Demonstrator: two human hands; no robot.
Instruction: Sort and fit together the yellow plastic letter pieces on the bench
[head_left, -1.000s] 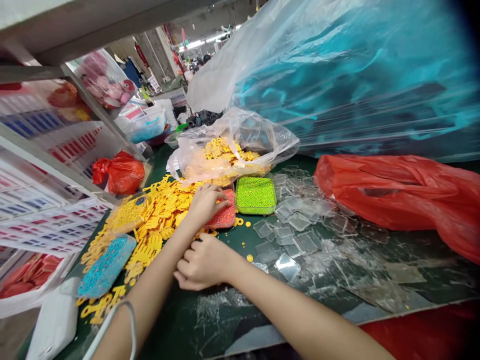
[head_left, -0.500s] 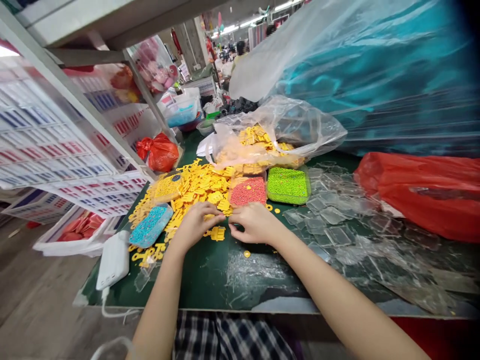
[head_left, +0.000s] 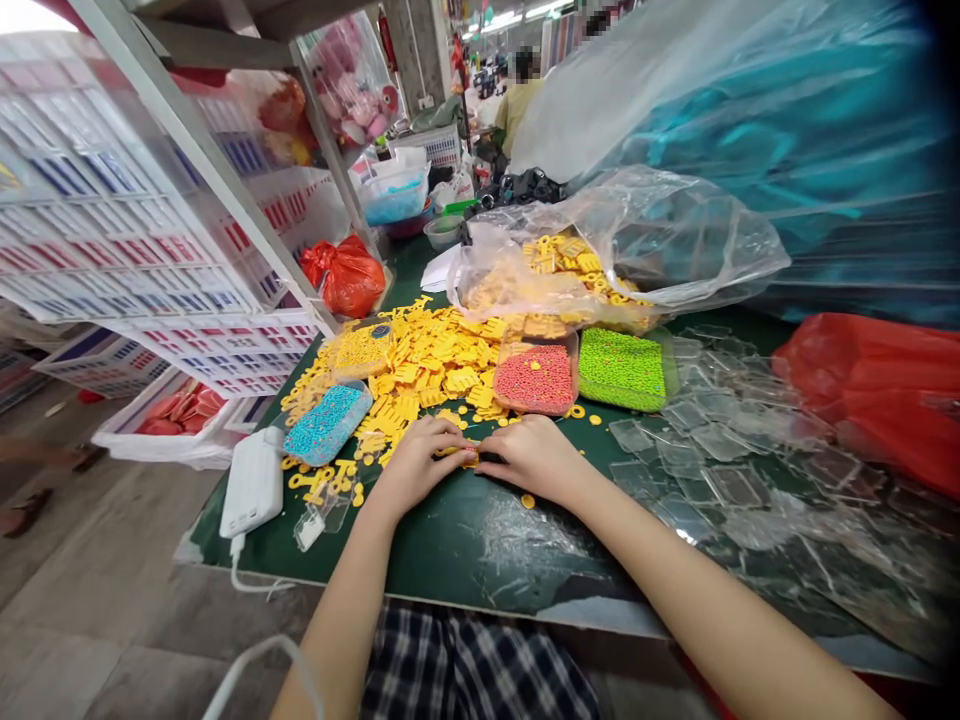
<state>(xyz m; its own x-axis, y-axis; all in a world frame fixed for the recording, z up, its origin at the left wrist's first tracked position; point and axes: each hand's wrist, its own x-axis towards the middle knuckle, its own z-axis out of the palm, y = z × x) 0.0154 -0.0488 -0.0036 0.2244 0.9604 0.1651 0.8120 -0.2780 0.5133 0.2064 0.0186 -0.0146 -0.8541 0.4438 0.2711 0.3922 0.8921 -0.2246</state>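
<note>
My left hand (head_left: 418, 462) and my right hand (head_left: 531, 460) meet at the fingertips, low over the green table. Between them they pinch a small yellow plastic piece (head_left: 468, 457), mostly covered by the fingers. Right behind lies a heap of flat yellow plastic pieces (head_left: 427, 350), some with comb-like teeth. Clear boxes of tiny beads stand around the heap: blue beads (head_left: 326, 422) at left, yellow beads (head_left: 363, 350) behind those, red beads (head_left: 534, 378) beyond my right hand, and green beads (head_left: 622, 370) beside the red. A small yellow disc (head_left: 528, 501) lies below my right hand.
Many clear plastic pieces (head_left: 724, 440) cover the table's right side, near a red bag (head_left: 870, 380). A clear bag (head_left: 675, 240) of yellow pieces sits behind the boxes. A white power bank (head_left: 253, 482) with a cable lies at the left edge, near stacked crates (head_left: 157, 230).
The view has shifted, so the table's contents sit differently in the picture. A toothed yellow piece that lay below my left fingers no longer shows there; my fingertips now close on a yellow piece.
</note>
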